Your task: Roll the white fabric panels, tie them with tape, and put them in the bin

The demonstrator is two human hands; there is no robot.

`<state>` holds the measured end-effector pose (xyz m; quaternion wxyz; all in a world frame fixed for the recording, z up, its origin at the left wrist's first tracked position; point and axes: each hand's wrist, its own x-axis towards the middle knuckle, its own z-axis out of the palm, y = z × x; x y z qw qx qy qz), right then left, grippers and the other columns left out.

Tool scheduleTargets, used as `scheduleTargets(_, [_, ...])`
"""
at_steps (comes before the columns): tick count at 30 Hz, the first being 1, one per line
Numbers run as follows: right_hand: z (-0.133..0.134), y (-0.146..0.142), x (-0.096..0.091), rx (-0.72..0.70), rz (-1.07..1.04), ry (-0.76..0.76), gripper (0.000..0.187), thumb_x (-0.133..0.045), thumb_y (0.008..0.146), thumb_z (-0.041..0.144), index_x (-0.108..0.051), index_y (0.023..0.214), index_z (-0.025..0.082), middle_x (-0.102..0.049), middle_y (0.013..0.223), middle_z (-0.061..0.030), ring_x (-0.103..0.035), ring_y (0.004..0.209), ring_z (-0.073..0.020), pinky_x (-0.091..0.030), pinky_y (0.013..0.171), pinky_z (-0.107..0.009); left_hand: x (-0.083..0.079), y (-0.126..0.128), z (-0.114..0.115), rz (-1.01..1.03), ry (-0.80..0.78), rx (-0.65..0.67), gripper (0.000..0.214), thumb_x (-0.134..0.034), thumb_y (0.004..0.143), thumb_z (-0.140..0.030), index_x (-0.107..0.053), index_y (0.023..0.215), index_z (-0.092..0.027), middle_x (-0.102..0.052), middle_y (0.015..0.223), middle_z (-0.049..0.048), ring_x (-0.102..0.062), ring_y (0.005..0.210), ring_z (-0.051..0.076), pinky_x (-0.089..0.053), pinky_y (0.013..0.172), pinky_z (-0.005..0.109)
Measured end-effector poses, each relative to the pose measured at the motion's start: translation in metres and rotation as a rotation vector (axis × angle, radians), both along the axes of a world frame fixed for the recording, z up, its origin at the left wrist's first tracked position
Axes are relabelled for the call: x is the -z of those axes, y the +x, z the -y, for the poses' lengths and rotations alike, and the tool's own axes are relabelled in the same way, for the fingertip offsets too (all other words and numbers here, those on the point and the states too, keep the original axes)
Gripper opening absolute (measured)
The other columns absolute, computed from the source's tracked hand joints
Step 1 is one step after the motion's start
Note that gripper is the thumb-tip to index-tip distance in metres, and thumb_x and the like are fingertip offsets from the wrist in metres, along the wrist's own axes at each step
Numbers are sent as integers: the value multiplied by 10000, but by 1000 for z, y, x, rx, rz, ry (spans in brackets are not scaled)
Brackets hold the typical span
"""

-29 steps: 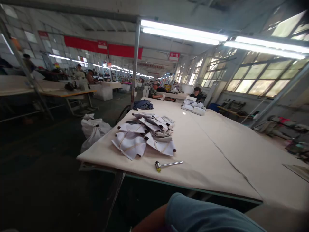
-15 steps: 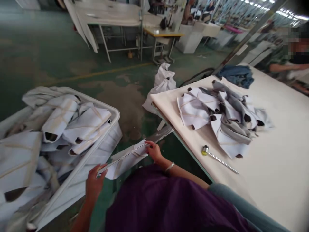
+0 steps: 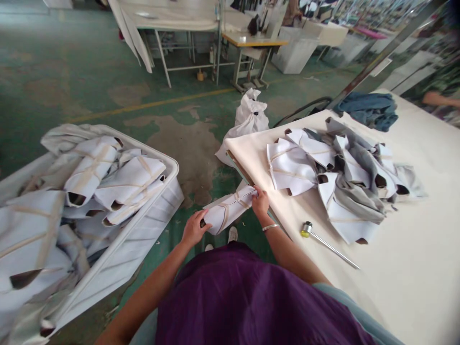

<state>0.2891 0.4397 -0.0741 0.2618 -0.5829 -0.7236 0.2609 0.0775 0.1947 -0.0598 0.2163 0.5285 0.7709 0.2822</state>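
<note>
Held item: rolled white cloth piece [image 3: 228,209], tan strips across it, held level in the air between both hands, above the floor, between bin and table edge.
Left hand [image 3: 194,229]: fingers closed, gripping the roll's left end.
Right hand [image 3: 260,201]: fingers curled, gripping the roll's right end; just beside the table edge.
Bin: white plastic bin [image 3: 154,211] left of the left hand, filled with similar rolled cloth pieces [image 3: 89,170].
Table: cream-covered table [image 3: 413,297] on the right.
On table: loose pile of white and grey cloth pieces [image 3: 323,177]; mallet [image 3: 321,242] with yellow head and metal handle, touching the pile's near edge; blue cloth [image 3: 370,111] at far end.
Floor: white sack [image 3: 247,117] beyond the table corner.
Nearby: co-worker's forearm [image 3: 438,99], top right.
</note>
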Motion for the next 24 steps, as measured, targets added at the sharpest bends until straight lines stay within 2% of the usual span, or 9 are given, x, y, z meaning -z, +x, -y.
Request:
scheduleTargets(3, [18,8,-6,-141,33,197,538,-429,837,148,-509,1361,240,-501,1316,-122,-476,1179,-239,-433,997,-406,-12,-8,-14,-51,17,16,513,-567,867,-411,-513,1344,-231,-533,1369,85,-470,1281,241,-344,1125,426])
scheduleTargets(5, [30,13,-8,-248,84,263,518,-414,861,116,-532,1339,276,-475,1364,-94,-450,1209,-232,-432,1009,-404,-26,-9,-39,-62,69,15,479,-516,896,-416,-521,1335,-224,-537,1360,85,-472,1276,231,-346,1122,416])
scheduleTargets(9, [40,23,-8,-334,199,297,503,-416,880,92,-556,1315,304,-472,1381,-79,-461,1173,-240,-448,983,-407,-48,15,-122,36,70,147,380,-528,888,-407,-629,1197,-209,-638,1203,74,-577,1123,207,-435,1012,332])
scheduleTargets(12, [35,27,-9,-378,242,311,493,-411,897,100,-536,1333,292,-482,1374,-87,-460,1167,-248,-443,972,-402,-46,39,-181,111,-74,220,328,-594,835,-418,-696,1059,-202,-699,1034,60,-639,918,187,-484,828,276])
scheduleTargets(14, [29,26,-10,-407,254,313,449,-411,910,116,-555,1307,268,-499,1361,-92,-455,1177,-254,-437,967,-400,-38,47,-209,115,-179,229,291,-639,785,-426,-720,945,-197,-718,923,46,-644,828,183,-469,748,268])
scheduleTargets(18, [15,22,-16,-481,252,291,351,-409,942,168,-593,1233,235,-548,1309,-89,-459,1182,-247,-418,967,-393,-26,45,-235,122,-334,256,209,-647,750,-369,-719,817,-185,-720,810,31,-633,749,175,-431,671,263])
scheduleTargets(21, [6,20,-20,-553,267,279,316,-411,954,198,-607,1199,233,-593,1242,-86,-465,1182,-240,-387,995,-392,-25,45,-239,45,-400,231,166,-650,743,-325,-708,817,-189,-720,833,42,-626,760,175,-421,664,262])
scheduleTargets(24, [1,18,-21,-599,291,287,336,-409,953,187,-593,1232,224,-607,1216,-98,-475,1176,-235,-339,1046,-404,-28,54,-238,-84,-398,143,206,-674,732,-389,-676,836,-210,-703,922,63,-624,824,196,-420,677,272])
